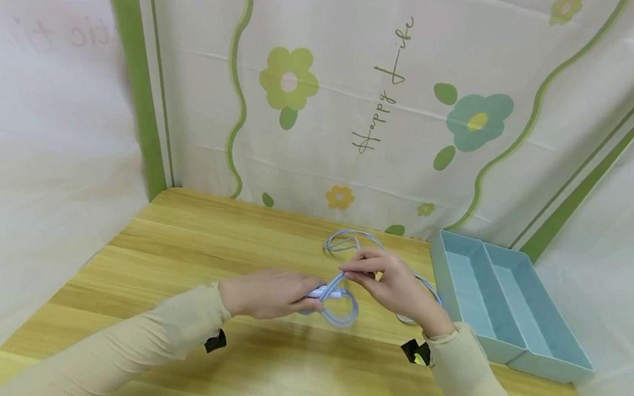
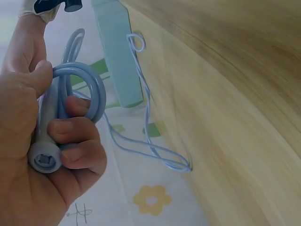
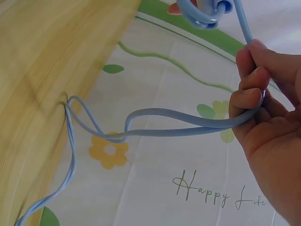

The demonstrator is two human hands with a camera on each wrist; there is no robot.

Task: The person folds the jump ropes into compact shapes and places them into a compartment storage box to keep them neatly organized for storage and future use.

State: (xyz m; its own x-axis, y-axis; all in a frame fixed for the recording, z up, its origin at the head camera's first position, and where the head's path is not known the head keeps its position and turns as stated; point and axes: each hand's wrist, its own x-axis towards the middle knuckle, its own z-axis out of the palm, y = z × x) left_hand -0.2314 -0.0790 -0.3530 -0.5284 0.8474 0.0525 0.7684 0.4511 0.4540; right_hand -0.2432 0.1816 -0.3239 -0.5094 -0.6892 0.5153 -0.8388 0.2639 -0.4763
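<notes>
One handle (image 2: 44, 125) and its bunched cord (image 2: 98, 92) are sitting in the left hand's (image 1: 275, 293) curled grip, left of the blue tray (image 1: 551, 368); the right hand (image 1: 394, 284) is pinching a doubled strand (image 1: 334, 285). Slack (image 3: 72, 160) is trailing beside the tray. Coiling seems to be the step; the next move is probably calling for gathering that slack.

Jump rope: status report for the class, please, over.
Left hand gripping handle and looped cord. Right hand pinching cord. Jump rope partly looped, remainder trailing on table. No obstruction visible between hands.
</notes>
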